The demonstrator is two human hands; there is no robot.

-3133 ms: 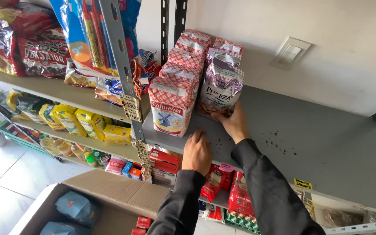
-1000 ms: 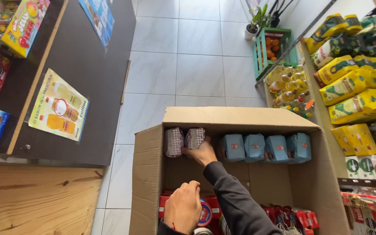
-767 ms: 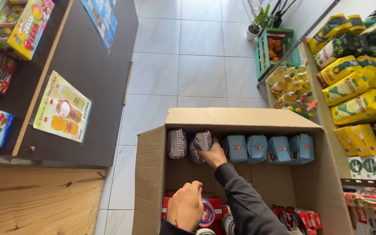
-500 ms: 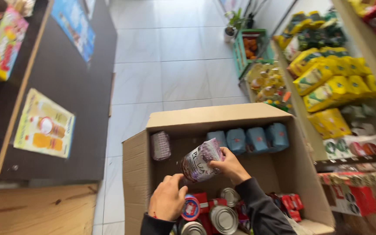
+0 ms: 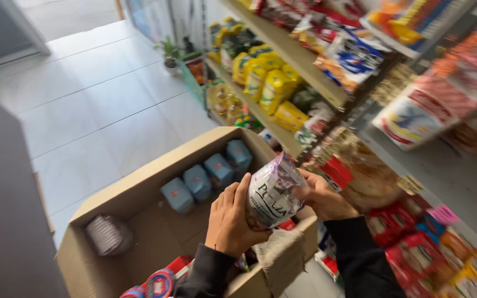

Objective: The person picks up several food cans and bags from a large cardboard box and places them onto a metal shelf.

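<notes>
Both hands clasped the purple-and-white soft plastic packet (image 5: 271,194) above the open brown cardboard box (image 5: 139,187), the left hand (image 5: 232,219) cupping its near side and the right hand (image 5: 322,194) gripping its far edge, steadying it beside the stocked shelves (image 5: 282,41).

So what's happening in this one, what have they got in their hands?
A person stands beside stocked shop shelves, above an open cardboard box on the tiled floor. Both hands grip one purple-and-white packet: the left hand wraps its lower side, the right hand holds the other side. The packet is up above the box, near the shelf edge. Inside the box sit a row of blue packets and another purple packet in the corner.
</notes>
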